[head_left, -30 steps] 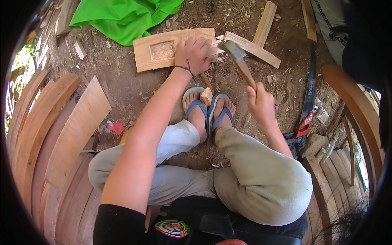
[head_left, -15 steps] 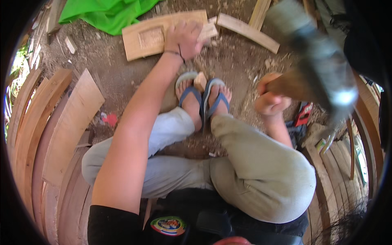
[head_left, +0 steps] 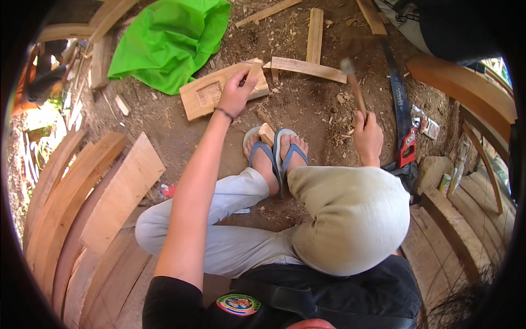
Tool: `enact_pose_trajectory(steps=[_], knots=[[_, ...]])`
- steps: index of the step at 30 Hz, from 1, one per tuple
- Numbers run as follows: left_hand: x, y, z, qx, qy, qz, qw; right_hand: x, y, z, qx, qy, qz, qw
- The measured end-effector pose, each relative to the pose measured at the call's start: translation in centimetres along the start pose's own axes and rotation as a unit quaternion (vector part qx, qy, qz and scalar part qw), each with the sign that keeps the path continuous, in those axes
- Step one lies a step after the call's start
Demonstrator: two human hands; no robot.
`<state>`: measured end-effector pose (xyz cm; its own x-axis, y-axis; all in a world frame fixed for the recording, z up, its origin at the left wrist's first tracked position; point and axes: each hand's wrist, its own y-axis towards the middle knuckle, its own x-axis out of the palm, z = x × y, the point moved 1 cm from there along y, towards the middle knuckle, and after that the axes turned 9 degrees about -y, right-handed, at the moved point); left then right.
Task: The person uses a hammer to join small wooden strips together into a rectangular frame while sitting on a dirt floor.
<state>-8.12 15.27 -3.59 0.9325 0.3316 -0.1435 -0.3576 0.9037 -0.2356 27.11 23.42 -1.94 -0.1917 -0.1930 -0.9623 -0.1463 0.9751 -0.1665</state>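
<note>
My left hand (head_left: 236,94), a dark cord at its wrist, is closed over the right part of a pale wooden board (head_left: 192,104). Its fingers are curled together; what they grip is hidden. A shallow rectangular recess is cut in the board, left of that hand. In my right fist (head_left: 369,134) is the wooden handle of a hammer (head_left: 357,94). The hammer stands raised above the ground, its head blurred and apart from the board. Between my sandalled feet sits a small wooden block (head_left: 267,133).
A green cloth (head_left: 170,44) lies behind the board. Wooden strips (head_left: 309,68) lie on the chip-strewn dirt beyond. A handsaw (head_left: 402,109) with a red handle is at the right. Boards (head_left: 123,192) lean at the left, and planks (head_left: 449,225) lie at the right.
The hammer has swung from close in front of the camera down and away, so it looks smaller. My left hand stays at the board with its fingers curled. The whole view has shifted.
</note>
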Motion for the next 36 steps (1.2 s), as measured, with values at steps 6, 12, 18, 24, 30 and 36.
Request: enact_pose_trajectory(steps=[6,12,18,24,30,36], knots=[[-1.3,-6.4,7.9,-0.074,-0.342,-0.1,0.932,4.8,-0.8,9.3,-0.017,-0.011,0.048,0.999],[-1.7,-10.3,9.9,-0.062,-0.334,-0.094,0.936,-23.2,-0.3,3.6,-0.069,0.575,0.028,0.815],[-2.3,-11.3,2.2,-0.16,-0.104,0.035,0.981,-30.2,-4.1,-6.2,-0.264,0.349,0.082,0.896],[-0.7,-12.8,0.6,-0.152,-0.05,-0.008,0.987,2.7,-4.9,-15.4,-0.292,-0.073,-0.029,0.953],[-2.6,-14.6,4.5,-0.058,0.036,-0.073,0.995,10.1,-6.9,-15.9,-0.276,0.117,-0.236,0.924],[-3.1,-16.4,0.2,-0.048,0.134,-0.12,0.983,7.2,-9.9,-14.0,-0.313,0.048,-0.279,0.906]])
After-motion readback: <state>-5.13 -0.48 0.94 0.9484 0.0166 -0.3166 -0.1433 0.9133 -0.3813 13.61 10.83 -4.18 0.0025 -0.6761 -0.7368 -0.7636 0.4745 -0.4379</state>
